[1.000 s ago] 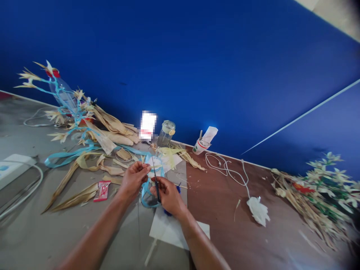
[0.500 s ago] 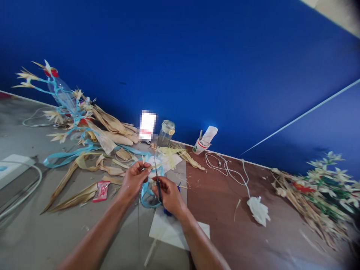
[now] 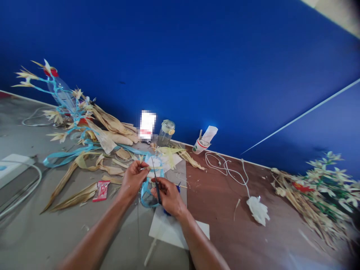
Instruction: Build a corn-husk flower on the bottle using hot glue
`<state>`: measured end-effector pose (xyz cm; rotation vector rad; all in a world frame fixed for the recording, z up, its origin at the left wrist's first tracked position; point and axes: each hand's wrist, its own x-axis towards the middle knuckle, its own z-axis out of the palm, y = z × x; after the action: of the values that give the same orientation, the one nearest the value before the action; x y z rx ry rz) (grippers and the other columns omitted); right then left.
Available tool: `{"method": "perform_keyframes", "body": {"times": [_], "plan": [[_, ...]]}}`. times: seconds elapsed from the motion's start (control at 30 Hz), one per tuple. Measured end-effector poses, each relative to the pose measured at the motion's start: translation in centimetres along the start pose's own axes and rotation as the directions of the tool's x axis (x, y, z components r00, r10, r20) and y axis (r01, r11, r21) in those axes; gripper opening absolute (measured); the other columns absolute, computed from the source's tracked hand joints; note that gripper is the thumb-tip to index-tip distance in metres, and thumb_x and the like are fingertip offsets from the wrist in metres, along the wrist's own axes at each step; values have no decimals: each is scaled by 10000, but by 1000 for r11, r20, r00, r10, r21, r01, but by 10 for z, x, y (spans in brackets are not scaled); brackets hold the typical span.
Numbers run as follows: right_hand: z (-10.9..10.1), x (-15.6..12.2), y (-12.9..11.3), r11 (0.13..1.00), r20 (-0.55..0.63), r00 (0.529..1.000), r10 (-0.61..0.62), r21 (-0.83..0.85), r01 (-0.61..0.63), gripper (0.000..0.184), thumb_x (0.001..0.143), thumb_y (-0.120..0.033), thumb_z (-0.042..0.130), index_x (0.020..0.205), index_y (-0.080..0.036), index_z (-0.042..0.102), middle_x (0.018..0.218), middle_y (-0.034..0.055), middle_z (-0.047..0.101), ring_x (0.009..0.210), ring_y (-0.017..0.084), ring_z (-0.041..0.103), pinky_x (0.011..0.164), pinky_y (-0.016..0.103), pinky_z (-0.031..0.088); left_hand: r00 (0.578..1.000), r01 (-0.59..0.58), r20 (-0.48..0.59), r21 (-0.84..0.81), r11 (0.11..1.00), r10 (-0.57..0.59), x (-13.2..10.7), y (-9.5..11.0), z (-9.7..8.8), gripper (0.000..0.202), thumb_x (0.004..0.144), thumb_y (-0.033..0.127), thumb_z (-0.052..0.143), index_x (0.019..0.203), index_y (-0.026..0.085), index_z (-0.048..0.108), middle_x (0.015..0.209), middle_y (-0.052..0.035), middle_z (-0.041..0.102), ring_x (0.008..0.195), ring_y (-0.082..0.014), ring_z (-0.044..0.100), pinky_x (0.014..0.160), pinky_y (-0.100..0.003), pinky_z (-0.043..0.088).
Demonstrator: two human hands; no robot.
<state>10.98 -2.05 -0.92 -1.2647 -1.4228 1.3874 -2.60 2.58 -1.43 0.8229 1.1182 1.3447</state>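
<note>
Near the middle of the table, my left hand [image 3: 136,176] pinches a small pale strip of dried corn husk [image 3: 149,168] between thumb and fingertips. My right hand [image 3: 168,195] is wrapped round dark-handled scissors [image 3: 156,186], whose blades point up and away beside the strip. Blue ribbon [image 3: 146,200] loops on the table under and between my hands. Beneath my right wrist lies a white sheet of paper [image 3: 161,228]. Just beyond my fingers, more pale husk pieces [image 3: 170,154] rest on white paper. A dark blue object by my right palm is mostly hidden.
Dried husks [image 3: 112,125] and blue-stemmed husk flowers [image 3: 74,112] lean by a plastic bottle [image 3: 62,92] at left. A jar [image 3: 166,133], a cup [image 3: 200,146] and a white cable [image 3: 229,170] line the blue wall. White flowers [image 3: 334,176] stand right; a power strip [image 3: 14,168] lies left.
The scissors have tilted slightly to the left, and my right hand has shifted a little with them. My left hand keeps its pinch in nearly the same place.
</note>
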Motion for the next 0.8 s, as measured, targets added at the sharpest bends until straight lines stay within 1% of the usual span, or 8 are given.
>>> {"method": "perform_keyframes", "body": {"times": [0.17,0.27,0.47,0.63,0.8], "plan": [[0,0,4,996,-26,999,-22,-90,20,295,744,-296,643,1021,-193,646,680,-14,531,582,107,441,538,221,345,999,-4,-41,36,999,6,1,-1,-1,279,612,284,731,751,176,514,584,71,507,412,-46,415,400,-165,314],[0,0,4,994,-32,999,-20,-113,16,289,743,-282,634,1014,-184,648,648,-26,509,555,101,413,516,216,324,999,2,-40,36,999,-1,1,0,0,279,606,290,732,748,177,519,587,70,517,408,-47,418,401,-169,320],[0,0,5,985,-33,998,-54,-164,47,268,745,-220,598,1006,-179,646,654,-25,511,565,100,412,525,213,320,999,6,-39,21,1000,-5,1,1,1,283,596,278,732,746,174,515,573,77,504,393,-40,400,386,-166,300],[0,-1,3,975,-40,997,-59,-218,49,212,749,-234,589,943,-182,656,643,-23,520,566,107,425,523,213,327,999,16,-46,5,1000,-16,1,4,1,283,573,264,740,721,175,515,531,84,489,377,-41,391,376,-167,283],[0,-2,1,961,-44,996,-72,-270,58,240,758,-259,593,980,-187,649,653,-22,535,570,112,431,529,216,338,999,16,-50,10,1000,-15,1,4,2,278,572,237,736,722,174,511,532,81,498,380,-43,394,373,-163,281]]}}
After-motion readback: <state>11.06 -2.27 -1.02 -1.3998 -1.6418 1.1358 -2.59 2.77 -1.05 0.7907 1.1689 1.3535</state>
